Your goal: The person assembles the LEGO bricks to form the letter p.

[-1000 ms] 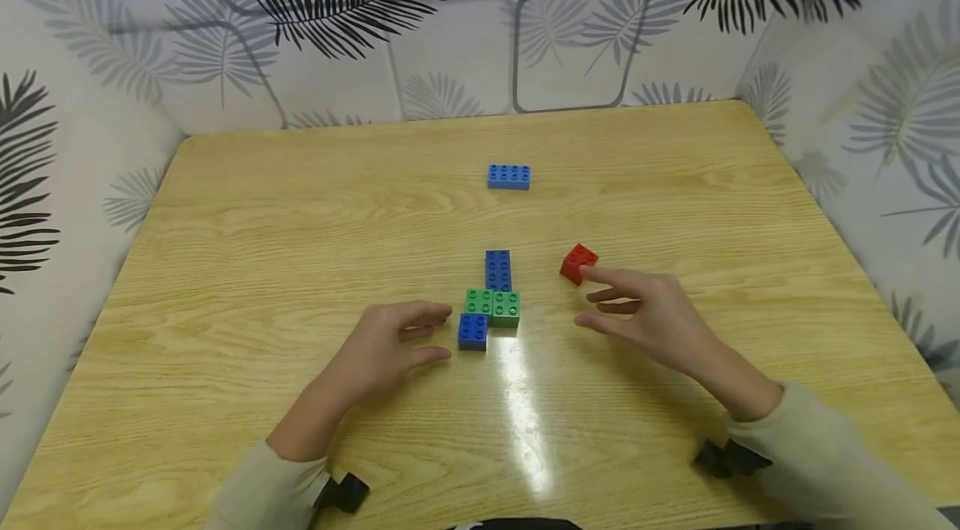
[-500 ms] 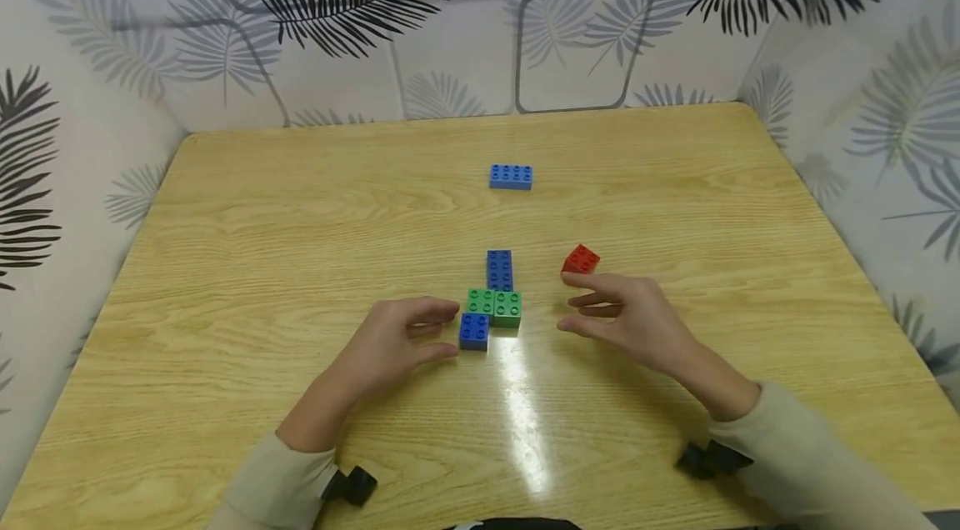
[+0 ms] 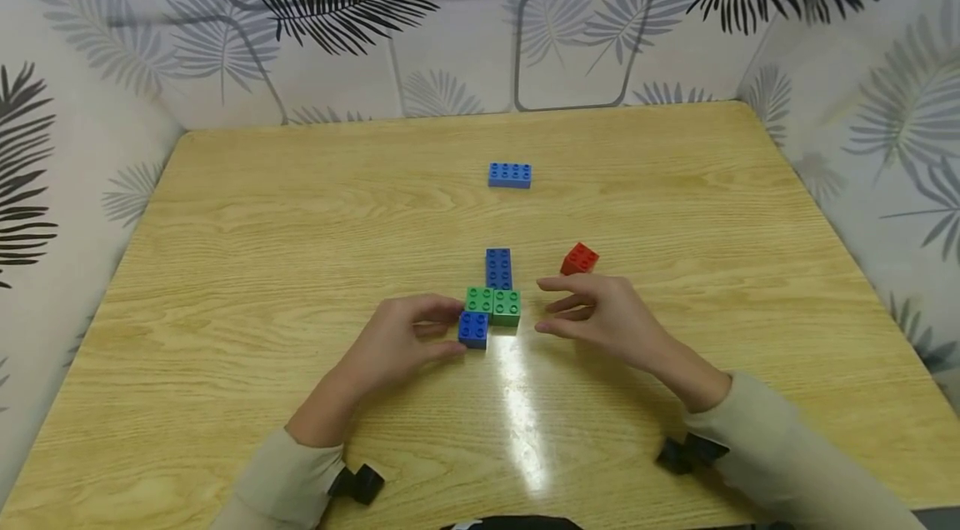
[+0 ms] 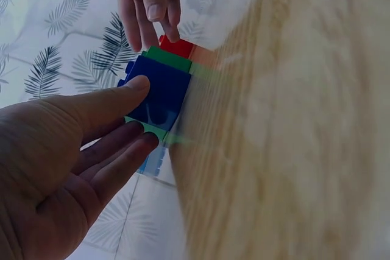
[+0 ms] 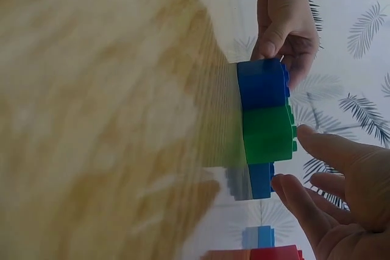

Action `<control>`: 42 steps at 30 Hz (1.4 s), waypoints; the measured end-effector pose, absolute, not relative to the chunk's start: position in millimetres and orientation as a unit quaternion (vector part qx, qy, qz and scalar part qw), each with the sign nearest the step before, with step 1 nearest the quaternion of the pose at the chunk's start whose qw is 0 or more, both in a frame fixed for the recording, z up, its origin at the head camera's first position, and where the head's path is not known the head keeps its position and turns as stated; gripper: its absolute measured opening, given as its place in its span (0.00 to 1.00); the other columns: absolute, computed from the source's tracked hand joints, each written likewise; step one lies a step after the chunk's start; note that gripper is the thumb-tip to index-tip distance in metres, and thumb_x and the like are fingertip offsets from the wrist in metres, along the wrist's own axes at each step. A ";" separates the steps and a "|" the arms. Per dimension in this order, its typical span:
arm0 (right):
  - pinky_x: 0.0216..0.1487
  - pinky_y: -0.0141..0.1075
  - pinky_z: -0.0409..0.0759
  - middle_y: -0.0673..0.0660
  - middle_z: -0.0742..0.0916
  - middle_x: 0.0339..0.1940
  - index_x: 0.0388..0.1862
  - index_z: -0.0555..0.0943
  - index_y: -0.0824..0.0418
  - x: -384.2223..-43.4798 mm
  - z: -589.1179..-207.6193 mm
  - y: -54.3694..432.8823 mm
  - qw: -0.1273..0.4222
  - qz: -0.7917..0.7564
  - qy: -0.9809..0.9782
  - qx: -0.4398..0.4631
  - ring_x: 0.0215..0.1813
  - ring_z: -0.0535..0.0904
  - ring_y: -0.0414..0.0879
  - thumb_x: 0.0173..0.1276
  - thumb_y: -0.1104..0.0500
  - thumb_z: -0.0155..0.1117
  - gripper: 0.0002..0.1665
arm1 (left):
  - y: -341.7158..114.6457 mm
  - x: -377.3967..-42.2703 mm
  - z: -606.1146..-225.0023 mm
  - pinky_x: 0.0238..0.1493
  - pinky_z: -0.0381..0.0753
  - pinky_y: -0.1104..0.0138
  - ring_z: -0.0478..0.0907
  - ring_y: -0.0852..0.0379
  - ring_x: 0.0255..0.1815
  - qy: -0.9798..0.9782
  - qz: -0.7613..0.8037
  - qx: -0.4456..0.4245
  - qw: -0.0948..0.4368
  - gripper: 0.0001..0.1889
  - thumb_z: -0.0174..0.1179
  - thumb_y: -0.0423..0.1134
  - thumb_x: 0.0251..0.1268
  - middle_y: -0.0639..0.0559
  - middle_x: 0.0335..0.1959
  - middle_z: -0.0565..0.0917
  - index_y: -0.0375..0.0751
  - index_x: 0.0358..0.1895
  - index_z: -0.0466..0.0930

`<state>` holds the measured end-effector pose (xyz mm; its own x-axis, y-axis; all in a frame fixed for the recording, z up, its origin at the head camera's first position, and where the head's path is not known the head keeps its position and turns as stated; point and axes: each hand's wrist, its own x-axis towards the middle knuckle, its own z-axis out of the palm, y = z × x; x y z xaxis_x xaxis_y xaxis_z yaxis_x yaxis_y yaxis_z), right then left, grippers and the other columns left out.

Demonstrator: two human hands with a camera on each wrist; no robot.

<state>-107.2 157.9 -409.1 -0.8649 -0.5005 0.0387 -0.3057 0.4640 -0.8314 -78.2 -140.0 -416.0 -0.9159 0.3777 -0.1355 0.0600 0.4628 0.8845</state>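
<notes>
Toy building bricks stand together mid-table: a small blue brick (image 3: 473, 331) nearest me, two green bricks (image 3: 506, 308) side by side behind it, and a longer dark blue brick (image 3: 498, 269) at the back. My left hand (image 3: 393, 338) is at the left of this group, thumb by the small blue brick's near corner, fingers beside the left green brick; whether they touch is hard to tell. My right hand (image 3: 607, 317) holds nothing, its thumb and fingers spread apart a little right of the green bricks. Just beyond it lies a red brick (image 3: 580, 258).
Another blue brick (image 3: 510, 175) lies farther back on the wooden table (image 3: 300, 213). Leaf-patterned covering (image 3: 450, 55) rises behind the table's far edge and at both sides.
My right hand has moved left, away from the red brick and toward the green ones. The left hand has shifted slightly right, up to the small blue brick. The bricks stay put.
</notes>
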 end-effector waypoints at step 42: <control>0.46 0.36 0.91 0.63 0.87 0.55 0.58 0.82 0.63 -120.2 -417.4 128.7 0.156 -0.456 0.851 -0.208 0.47 0.89 0.52 0.61 0.61 0.75 0.25 | -124.5 -79.3 -425.6 0.53 0.87 0.72 0.86 0.50 0.52 0.821 0.551 0.080 0.129 0.19 0.75 0.32 0.53 0.44 0.48 0.87 0.37 0.50 0.83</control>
<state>-120.2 128.7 -417.4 -0.8646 -0.4968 -0.0755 -0.2122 0.4972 -0.8413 -79.3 -124.5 -425.6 -0.9540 0.2736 -0.1226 -0.0097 0.3806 0.9247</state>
